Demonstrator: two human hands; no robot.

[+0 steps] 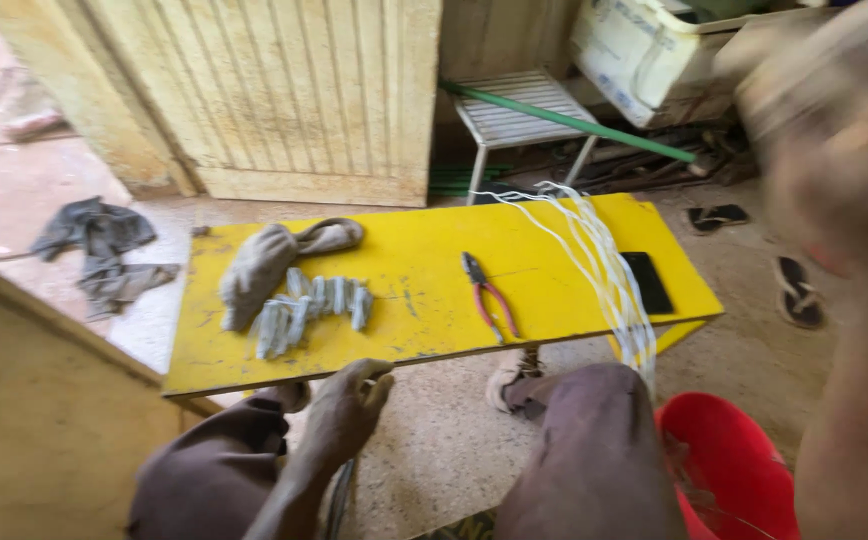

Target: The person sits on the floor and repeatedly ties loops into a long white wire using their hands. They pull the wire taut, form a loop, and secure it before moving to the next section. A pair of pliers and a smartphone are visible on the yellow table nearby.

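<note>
My left hand (346, 408) hangs just below the front edge of a yellow table (424, 330), fingers bent and apart, with nothing seen in it. Nearest to it on the table lie several small grey pieces (312, 306) beside a grey cloth (266, 262). My right hand (829, 110) is raised close to the camera at the upper right and is heavily blurred, so its grip is not visible. Red-handled pliers (487, 296) lie mid-table. A bundle of white strands (609, 275) runs across the table's right part and drops over the front edge. A black phone (647, 282) lies next to them.
A red bucket (729, 470) stands at the lower right by my right knee (594, 440). Behind the table are a wooden door (284, 90), a white metal stool (519, 110) and a green pipe (574, 122). A grey rag (99, 245) and sandals (799, 290) lie on the floor.
</note>
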